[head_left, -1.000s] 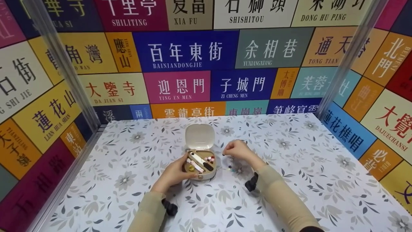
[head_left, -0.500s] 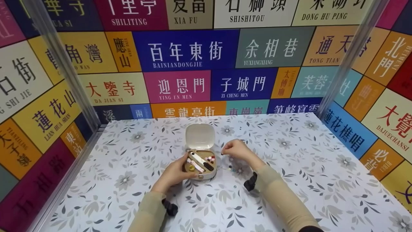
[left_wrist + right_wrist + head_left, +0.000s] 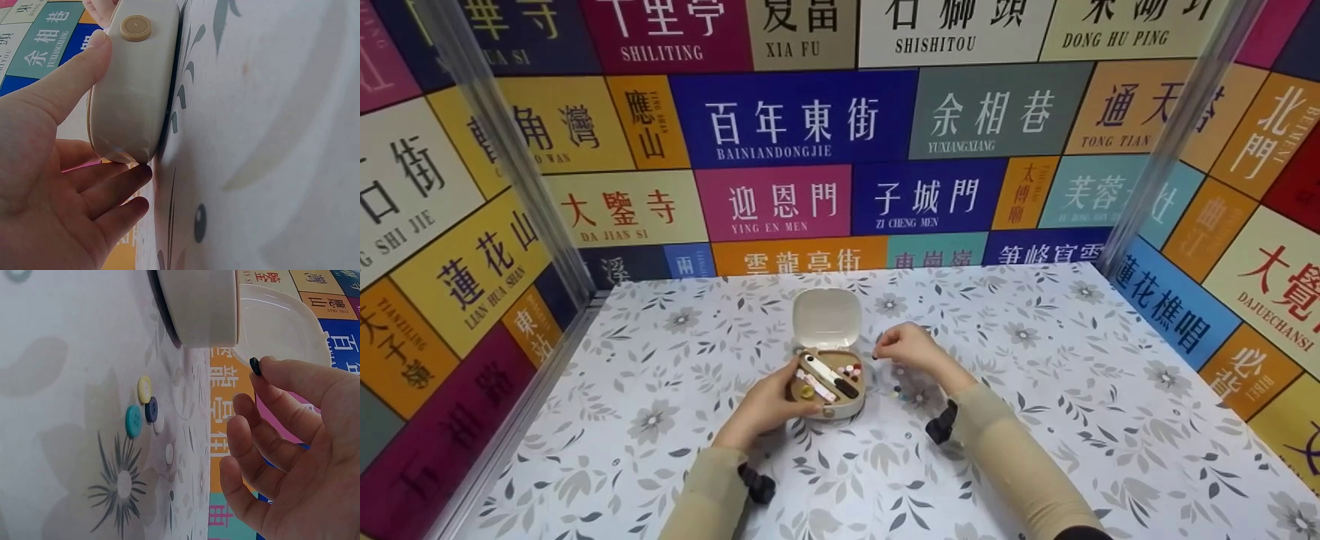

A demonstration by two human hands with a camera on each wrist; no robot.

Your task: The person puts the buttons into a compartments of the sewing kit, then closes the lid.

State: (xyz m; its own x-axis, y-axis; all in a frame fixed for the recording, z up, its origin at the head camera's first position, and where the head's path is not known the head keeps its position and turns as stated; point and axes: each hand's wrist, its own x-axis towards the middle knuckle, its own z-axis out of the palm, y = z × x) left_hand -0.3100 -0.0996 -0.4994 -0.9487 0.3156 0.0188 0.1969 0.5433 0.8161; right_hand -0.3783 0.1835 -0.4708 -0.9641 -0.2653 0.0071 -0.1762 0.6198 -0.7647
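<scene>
A small cream sewing box (image 3: 847,409) stands on the table with its lid (image 3: 826,318) raised. My left hand (image 3: 769,401) grips its left front corner; in the left wrist view the thumb lies on the front rim near a tan button-shaped catch (image 3: 136,28). Inside are a white tool with a black end (image 3: 829,373), a yellow round piece (image 3: 808,391) and several red, pink and white buttons (image 3: 851,370). To the right of the box, my right hand (image 3: 913,349) pinches a dark button (image 3: 255,366) between thumb and forefinger, above the table.
Below the right hand lie loose buttons on the tabletop: a teal button (image 3: 133,421), a yellow button (image 3: 144,388), a dark blue button (image 3: 151,409) and white ones. The floral tablecloth (image 3: 660,480) reaches to colourful sign-printed walls (image 3: 787,120) behind and at both sides.
My right hand has shifted slightly left, closer to the box, with the dark button still pinched. The left hand and the box have stayed in place.
</scene>
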